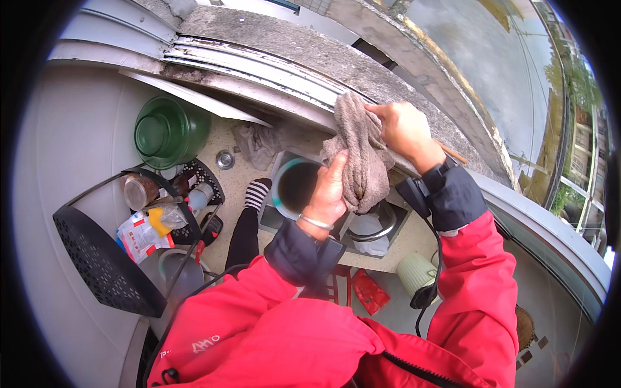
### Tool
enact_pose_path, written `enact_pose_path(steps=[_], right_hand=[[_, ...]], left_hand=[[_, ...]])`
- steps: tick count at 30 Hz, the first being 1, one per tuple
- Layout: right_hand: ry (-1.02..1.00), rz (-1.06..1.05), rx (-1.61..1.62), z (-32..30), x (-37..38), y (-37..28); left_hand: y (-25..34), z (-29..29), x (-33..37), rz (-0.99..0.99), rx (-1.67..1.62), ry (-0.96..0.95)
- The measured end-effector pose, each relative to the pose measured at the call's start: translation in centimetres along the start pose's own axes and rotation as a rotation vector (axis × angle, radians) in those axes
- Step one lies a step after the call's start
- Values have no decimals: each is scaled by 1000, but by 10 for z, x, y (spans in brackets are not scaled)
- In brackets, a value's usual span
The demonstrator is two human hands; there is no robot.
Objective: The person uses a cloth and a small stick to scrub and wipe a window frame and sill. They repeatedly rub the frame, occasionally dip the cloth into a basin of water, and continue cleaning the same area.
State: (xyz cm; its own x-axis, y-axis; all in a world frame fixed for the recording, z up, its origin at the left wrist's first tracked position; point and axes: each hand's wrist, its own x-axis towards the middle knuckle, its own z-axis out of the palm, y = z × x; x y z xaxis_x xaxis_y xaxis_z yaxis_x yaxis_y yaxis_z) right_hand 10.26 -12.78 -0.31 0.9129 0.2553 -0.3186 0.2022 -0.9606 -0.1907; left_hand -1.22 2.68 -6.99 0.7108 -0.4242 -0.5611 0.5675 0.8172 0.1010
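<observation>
A grey-brown rag (357,149), bunched and twisted, hangs between my two hands just inside the window frame. My left hand (328,187) is closed around its lower left side, thumb pointing up along the fabric. Gripping its upper right side is my right hand (404,129), with the fingers curled in. Below and to the left of the rag, a teal-rimmed basin (275,187) holds dark water. Another crumpled grey rag (259,143) lies on the pale counter (226,141) beyond the basin. A thin wooden stick (451,153) shows beside my right wrist.
White window tracks (259,72) and a rough outer ledge (278,45) run along the far side. At left stand a green tub (169,132) and a black rack (107,258) with jars and packets. My striped-sock foot (257,193) rests by the basin. A pale green container (416,273) is below.
</observation>
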Motion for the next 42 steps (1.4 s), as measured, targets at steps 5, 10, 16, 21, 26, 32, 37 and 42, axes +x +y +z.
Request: enact_pose_path(steps=[5,10,16,21,26,32,37,42], right_hand=[[-27,-21,52,0,45,-27],[116,-7,300,14,37,-30],[256,-48,425,-2,-17,11],[400,26,386,-22,-79,49],[232,413,1051,5,-136,54],[91,378,1354,43,-166,23],[201,391,1618,57,-190,8],[139,387,1902,73,-209,-1]], left_hand=[[19,-3,11,122,-60,56],[30,6,8,167,94,6],[-9,36,-20,103,135,-62],[-32,51,-35,60,277,-11],[-15,52,-41,107,332,-8],[17,48,-55,42,463,-91],[37,32,-60,-241,259,-115],[28,13,-63,-328,250,-176]])
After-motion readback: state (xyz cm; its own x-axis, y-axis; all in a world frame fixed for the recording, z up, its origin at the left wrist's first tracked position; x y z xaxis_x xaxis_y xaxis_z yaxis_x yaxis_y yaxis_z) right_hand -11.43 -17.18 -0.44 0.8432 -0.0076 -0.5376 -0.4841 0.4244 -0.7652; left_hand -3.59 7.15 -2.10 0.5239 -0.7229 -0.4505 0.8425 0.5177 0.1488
